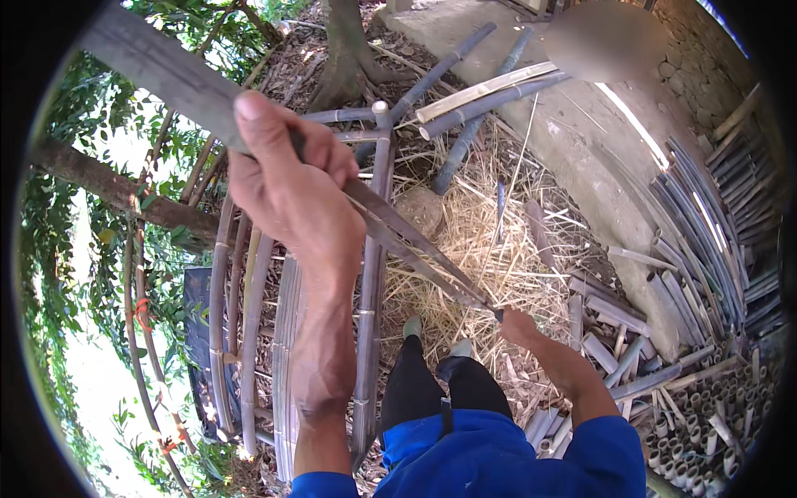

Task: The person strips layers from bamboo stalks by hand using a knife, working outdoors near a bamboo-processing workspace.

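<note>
My left hand (290, 170) is raised close in front of me, its fingers wrapped round a long, flat grey-brown bamboo strip (166, 70) with the thumb pressed on its face. The wide part runs past the hand to the upper left. Below the hand, two narrow lengths (423, 249) slant down to the right with a thin gap between them, meeting at my right hand. My right hand (520, 327) is closed at that meeting point, lower and farther away. A small dark piece shows beside its fingers; I cannot tell what it is.
A bamboo pole frame (365, 307) stands on my left. Bamboo poles (490, 104) lean ahead near a tree trunk (339, 58). Straw-like shavings (490, 216) cover the ground by my feet. Cut bamboo pieces (689, 448) are stacked at right, beside a concrete ledge (573, 158). A blurred area hides the top right.
</note>
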Action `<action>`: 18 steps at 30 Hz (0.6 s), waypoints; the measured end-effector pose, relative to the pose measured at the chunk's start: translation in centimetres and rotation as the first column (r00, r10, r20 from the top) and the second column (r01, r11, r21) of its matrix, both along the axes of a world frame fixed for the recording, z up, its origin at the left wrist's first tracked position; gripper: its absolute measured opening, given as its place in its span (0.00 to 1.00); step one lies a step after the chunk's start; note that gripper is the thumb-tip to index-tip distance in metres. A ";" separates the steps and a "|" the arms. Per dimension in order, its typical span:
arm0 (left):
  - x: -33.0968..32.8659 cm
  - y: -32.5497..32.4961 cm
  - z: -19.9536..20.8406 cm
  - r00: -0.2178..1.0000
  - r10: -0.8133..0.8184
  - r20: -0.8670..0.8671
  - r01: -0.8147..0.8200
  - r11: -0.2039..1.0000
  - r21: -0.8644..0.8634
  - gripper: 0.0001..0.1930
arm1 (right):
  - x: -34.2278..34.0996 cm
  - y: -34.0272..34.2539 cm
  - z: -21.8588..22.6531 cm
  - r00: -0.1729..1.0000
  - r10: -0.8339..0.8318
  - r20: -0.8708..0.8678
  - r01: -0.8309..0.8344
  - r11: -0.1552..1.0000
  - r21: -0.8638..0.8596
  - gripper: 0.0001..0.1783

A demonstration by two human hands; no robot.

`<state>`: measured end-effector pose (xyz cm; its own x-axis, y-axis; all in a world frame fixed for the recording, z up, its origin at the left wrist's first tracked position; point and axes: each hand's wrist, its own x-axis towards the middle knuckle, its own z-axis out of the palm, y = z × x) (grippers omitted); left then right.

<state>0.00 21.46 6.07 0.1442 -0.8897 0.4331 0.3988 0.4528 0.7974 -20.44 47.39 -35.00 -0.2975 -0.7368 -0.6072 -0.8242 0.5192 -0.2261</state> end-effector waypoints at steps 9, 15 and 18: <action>0.5 2.2 2.8 0.915 -0.304 -0.264 0.314 0.950 -0.007 0.19 | -3.8 4.2 -4.3 0.992 0.065 0.105 -0.057 0.995 -0.083 0.16; 19.3 0.9 9.5 0.956 -0.280 -0.082 0.253 0.936 -0.246 0.18 | -8.6 11.7 -8.3 0.987 -0.159 0.013 0.157 0.984 0.079 0.28; 22.8 0.3 4.7 0.953 0.237 -0.189 -0.226 0.971 0.081 0.20 | -4.2 9.7 -1.6 0.909 -0.415 0.044 0.414 0.885 -0.212 0.29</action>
<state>22.77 21.80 10.81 0.4259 -0.8444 0.3248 0.4397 0.5069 0.7414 -24.69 57.07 -36.63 -0.6054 -0.6567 -0.4497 -0.5449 0.7538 -0.3673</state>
